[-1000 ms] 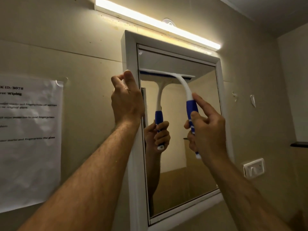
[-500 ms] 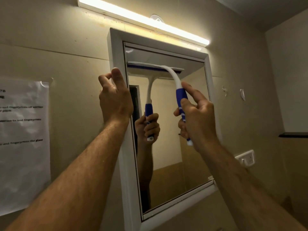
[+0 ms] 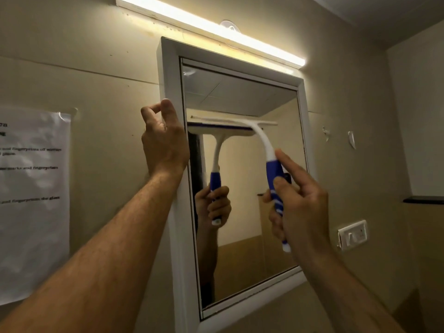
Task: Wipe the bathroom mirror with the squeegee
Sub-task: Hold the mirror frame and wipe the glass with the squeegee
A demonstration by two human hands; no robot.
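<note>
Centre frame: squeegee blade horizontal on mirror, handle trailing lower right | right hand grips handle | left hand holds frame edge.

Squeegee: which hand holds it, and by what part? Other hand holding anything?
The right hand grips the squeegee by its blue handle. The left hand grips the mirror frame at its left edge.

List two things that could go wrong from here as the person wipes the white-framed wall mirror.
1. The blue-and-white plastic squeegee is held low on its handle by the right hand; the blade could tilt and leave streaks.
2. The left hand grips the white-framed wall mirror at its edge; it may smudge the glass.
</note>
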